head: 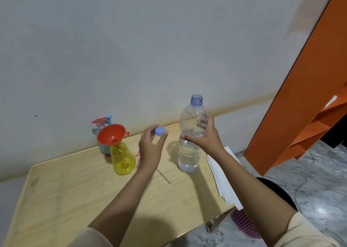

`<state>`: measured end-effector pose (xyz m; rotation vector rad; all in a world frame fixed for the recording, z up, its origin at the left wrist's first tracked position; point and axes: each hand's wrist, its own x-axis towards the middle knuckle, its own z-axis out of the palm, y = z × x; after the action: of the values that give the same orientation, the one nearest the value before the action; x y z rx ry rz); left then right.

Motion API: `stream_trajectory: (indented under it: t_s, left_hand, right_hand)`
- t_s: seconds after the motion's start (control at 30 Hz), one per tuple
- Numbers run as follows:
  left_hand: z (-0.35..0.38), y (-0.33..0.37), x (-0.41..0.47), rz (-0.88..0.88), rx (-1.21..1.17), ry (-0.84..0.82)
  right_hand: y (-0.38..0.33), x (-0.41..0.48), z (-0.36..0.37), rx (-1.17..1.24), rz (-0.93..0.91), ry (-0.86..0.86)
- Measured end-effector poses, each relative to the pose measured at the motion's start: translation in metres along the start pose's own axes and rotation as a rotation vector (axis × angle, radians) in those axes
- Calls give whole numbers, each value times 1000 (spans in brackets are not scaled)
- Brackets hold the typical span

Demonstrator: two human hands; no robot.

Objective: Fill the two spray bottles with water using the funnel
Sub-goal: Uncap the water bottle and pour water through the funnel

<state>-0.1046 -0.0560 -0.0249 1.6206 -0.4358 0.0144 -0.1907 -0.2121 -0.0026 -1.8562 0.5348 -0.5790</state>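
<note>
The water bottle (189, 141) stands upright on the desk (65, 190), long axis vertical, its uncapped mouth pointing straight up and water filling roughly the lower half. The right hand (205, 136) grips it round the middle, fingers (210, 120) curled about the far side and thumb laid across the front. At nine o'clock from the bottle's waist the left hand (151, 149) is held up off the desk, pinching the blue cap (160, 130) between thumb and fingertips.

Farther out at nine o'clock stands the yellow spray bottle (123, 160) — upright, head off, the red funnel (110, 134) seated in its neck, wide mouth up. Just behind it at eleven o'clock, by the wall, the blue spray bottle (104, 147) stands upright with its spray head on. A stack of white paper (223, 179) lies at four o'clock from the water bottle.
</note>
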Motion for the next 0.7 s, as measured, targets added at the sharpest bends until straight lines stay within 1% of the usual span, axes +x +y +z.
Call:
stream_trajectory:
  t_s: [0.07, 0.2, 0.33, 0.43, 0.53, 0.63, 0.7]
  left_hand:
    - [-12, -42, -21, -104, 89, -14]
    - [-28, -109, -64, -276, 275, -122]
    - [-32, -143, -86, -262, 424, -164]
    - [-31, -153, -88, -259, 500, -182]
    - [-30, -151, -87, -263, 518, -185]
    - [-28, -136, -87, -244, 472, -82]
    - [-22, -114, -81, -206, 334, 12]
  right_hand:
    - [1, -1, 1, 2, -3, 17]
    - [4, -5, 4, 53, -13, 36]
    - [9, -8, 5, 68, -30, 42]
    - [10, -8, 5, 72, -33, 29]
    - [12, -8, 5, 82, -37, 21]
    - [17, -9, 2, 113, -34, -22]
    - [27, -12, -1, 132, -13, -72]
